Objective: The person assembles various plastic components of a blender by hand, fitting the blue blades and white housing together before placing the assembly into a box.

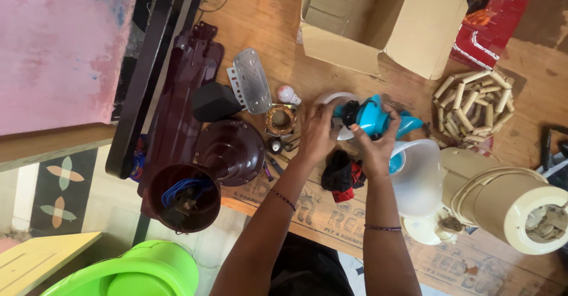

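Plywood workbench [331, 213]: a blue appliance housing [373, 117] is gripped by the left hand [316, 133] and right hand [376, 148]; beside it, a copper coil [280, 120] lies unfitted, so assembly seems unfinished.

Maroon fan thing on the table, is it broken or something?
It looks taken apart: the maroon cup lies open with blue wires showing, beside its dome cover. Both hands, left hand and right hand, hold a blue part.

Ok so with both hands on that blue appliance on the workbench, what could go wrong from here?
The blue appliance is held by the left hand and right hand above crowded small parts; it might drop onto the copper coil or small bulb. An elbow could also nudge the cream fan motor near the edge.
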